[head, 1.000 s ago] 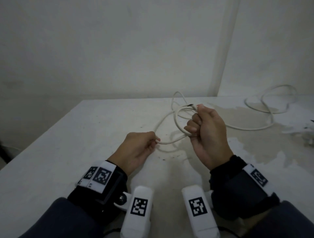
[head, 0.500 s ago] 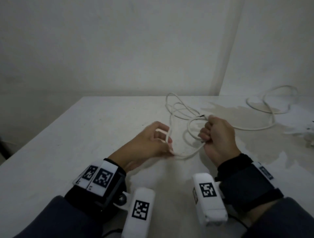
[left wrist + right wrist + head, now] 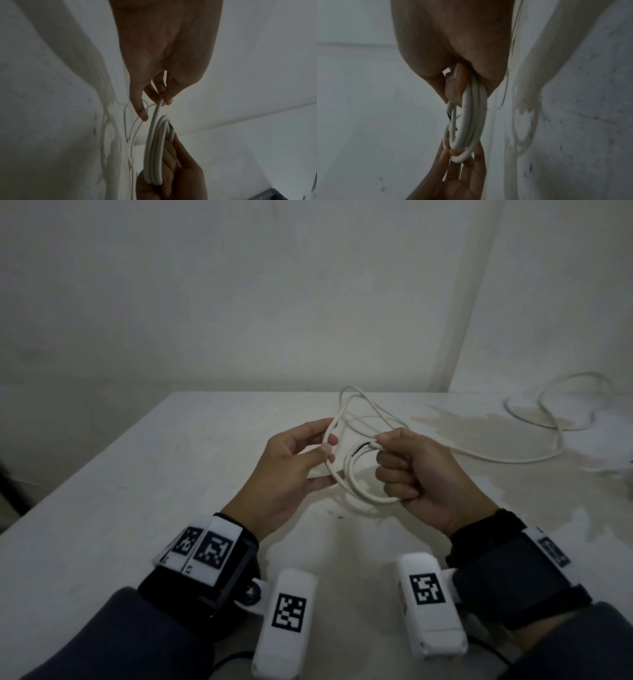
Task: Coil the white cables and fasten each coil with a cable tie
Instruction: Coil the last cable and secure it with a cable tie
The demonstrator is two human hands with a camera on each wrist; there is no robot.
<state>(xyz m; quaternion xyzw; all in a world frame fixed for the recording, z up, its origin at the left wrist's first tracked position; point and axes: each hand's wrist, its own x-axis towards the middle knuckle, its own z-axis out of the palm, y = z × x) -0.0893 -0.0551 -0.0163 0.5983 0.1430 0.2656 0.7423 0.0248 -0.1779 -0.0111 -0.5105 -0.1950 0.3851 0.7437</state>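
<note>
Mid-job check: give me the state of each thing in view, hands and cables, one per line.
right hand: fist round the coil, lifted off the table
coil: a few loops, untied
left hand: fingers pinching the next stretch of cable beside the coil
loose cable: uncoiled, trailing on the table
second cable: loose, far right, untouched

A thin white round cable (image 3: 356, 474) is partly coiled in a few upright loops above the worktop; a second white cable (image 3: 548, 419) lies loose at far right.
</note>
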